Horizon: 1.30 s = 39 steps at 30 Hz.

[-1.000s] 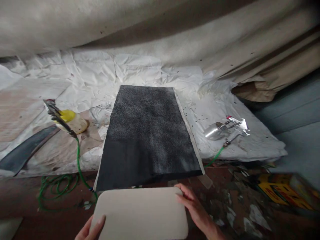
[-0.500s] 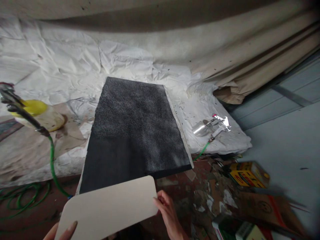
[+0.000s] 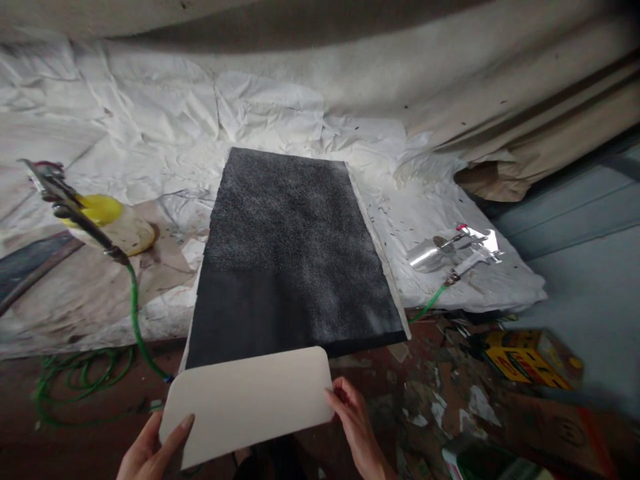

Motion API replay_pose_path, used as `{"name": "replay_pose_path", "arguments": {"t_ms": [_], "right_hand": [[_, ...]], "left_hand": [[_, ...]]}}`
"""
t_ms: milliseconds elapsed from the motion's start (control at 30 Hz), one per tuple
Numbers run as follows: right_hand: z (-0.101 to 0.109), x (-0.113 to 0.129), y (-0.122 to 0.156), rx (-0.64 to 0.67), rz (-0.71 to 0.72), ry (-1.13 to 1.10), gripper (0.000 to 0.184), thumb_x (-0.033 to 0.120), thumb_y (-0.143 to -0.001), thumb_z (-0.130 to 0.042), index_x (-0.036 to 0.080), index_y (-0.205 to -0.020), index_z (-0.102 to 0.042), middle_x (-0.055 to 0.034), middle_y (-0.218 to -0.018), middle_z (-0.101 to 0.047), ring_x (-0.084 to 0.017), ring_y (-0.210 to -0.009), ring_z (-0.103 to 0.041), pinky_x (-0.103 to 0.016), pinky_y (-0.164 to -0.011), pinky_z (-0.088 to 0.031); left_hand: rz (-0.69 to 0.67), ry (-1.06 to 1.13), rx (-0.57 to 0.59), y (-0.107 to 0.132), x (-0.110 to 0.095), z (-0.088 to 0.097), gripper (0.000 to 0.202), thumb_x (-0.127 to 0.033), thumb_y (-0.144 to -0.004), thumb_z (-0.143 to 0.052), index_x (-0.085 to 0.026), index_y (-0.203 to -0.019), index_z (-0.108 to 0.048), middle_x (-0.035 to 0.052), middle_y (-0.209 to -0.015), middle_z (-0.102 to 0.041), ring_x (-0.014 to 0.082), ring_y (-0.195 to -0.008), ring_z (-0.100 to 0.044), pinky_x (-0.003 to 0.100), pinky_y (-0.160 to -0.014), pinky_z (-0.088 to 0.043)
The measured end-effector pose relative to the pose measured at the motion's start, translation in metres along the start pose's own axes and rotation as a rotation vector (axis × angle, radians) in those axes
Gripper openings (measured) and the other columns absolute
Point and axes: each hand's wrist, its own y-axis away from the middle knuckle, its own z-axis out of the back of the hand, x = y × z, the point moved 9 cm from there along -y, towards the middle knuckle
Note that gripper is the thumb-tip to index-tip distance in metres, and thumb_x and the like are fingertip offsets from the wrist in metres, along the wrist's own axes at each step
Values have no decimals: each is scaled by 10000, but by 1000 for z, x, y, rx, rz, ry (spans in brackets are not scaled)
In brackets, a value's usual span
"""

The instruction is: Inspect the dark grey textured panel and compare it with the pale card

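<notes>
Pale board [image 3: 247,403] with rounded corners held in the air at the near edge of the bench, tilted, left end lower, overlapping the near edge of the dark panel [image 3: 295,253]. Left hand [image 3: 150,450] clamped on the board's left end, thumb on top, other fingers hidden under it. Right hand [image 3: 357,427] gripping the right end, fingers curled round the edge. Board face bare, no coating visible. Not yet set down on anything.

Dark panel flat on the white sheet [image 3: 150,133], mid-bench; far part speckled grey, near strip plain black, so judged only part sprayed.

Chrome spray gun [image 3: 453,248] lying near the bench's right edge, untouched, green hose [image 3: 135,313] type line attached. Second gun with yellow cup [image 3: 107,220] toward the left edge, also untouched. Yellow box [image 3: 530,357] and scraps on the floor at right.

Judgement: early stage; board in hand unsprayed, placing and spraying left.
</notes>
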Motion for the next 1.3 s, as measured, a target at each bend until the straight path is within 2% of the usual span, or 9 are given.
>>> {"name": "replay_pose_path", "arguments": {"t_ms": [100, 300, 400, 600, 767, 867, 1033, 1133, 1300], "right_hand": [[-3, 0, 0, -14, -26, 12, 324, 512, -758, -607, 202, -740, -516, 38, -677, -460, -166, -652, -404, -273, -579, -313], [-6, -4, -3, -18, -52, 32, 377, 569, -722, -637, 204, -756, -549, 26, -691, -498, -193, -680, -441, -293, -611, -336], [-8, -7, -5, -11, -64, 30, 427, 617, -692, -655, 206, -769, -566, 13, -705, -525, -210, -694, -463, -304, -614, -336], [-15, -6, 1, 22, -97, 63, 428, 636, -706, -644, 217, -763, -573, 23, -677, -521, -206, -681, -456, -304, -614, -347], [-15, -2, 3, -20, -110, 56, 438, 641, -664, -653, 219, -751, -575, 28, -660, -513, -200, -660, -449, -304, -607, -351], [-16, -3, 2, -20, -117, 61, 434, 639, -664, -647, 219, -744, -573, 27, -649, -514, -201, -652, -450, -305, -598, -351], [-18, -7, 2, -22, -110, 67, 433, 645, -679, -630, 220, -735, -563, 20, -648, -516, -207, -658, -450, -307, -597, -347], [-16, -10, 2, -40, -89, 65, 415, 623, -688, -632, 217, -719, -552, 29, -634, -472, -193, -638, -419, -300, -582, -326], [-8, -11, 2, -73, -10, 68, 308, 511, -747, -601, 211, -721, -534, 35, -651, -454, -173, -635, -405, -288, -580, -303]], "left_hand": [[-19, 4, 29, 0, -2, -1, 618, -499, -572, -845, -217, -1059, -589, 40, -925, -716, 279, -861, -667, 305, -692, -568], [-109, -45, 19, 2, -9, 2, 619, -535, -613, -817, -171, -1052, -576, 39, -811, -686, 244, -757, -640, 278, -626, -536], [-102, -2, 20, 5, -9, 5, 621, -545, -638, -801, -184, -1075, -546, 38, -832, -685, 228, -717, -628, 290, -621, -534], [-79, 52, 27, 10, -18, 4, 632, -537, -565, -848, -177, -982, -538, 38, -809, -681, 235, -724, -627, 306, -632, -540], [-110, 24, 43, 1, -14, 4, 618, -570, -614, -804, -176, -1011, -540, 20, -768, -663, 212, -684, -605, 283, -597, -511], [-156, -56, 20, -9, -10, 12, 553, -600, -665, -753, -173, -945, -540, 11, -718, -638, 195, -659, -582, 258, -566, -477], [-194, -156, -54, -19, -20, 22, 623, -645, -663, -728, -155, -1007, -557, 60, -842, -673, 210, -745, -609, 262, -617, -481], [-142, -136, -49, -20, -33, 19, 688, -651, -633, -746, -166, -1087, -568, 64, -881, -681, 217, -757, -623, 264, -615, -487], [56, -98, 104, -33, -37, -1, 718, -575, -590, -815, -219, -1160, -563, 46, -913, -698, 263, -781, -658, 287, -600, -511]]}}
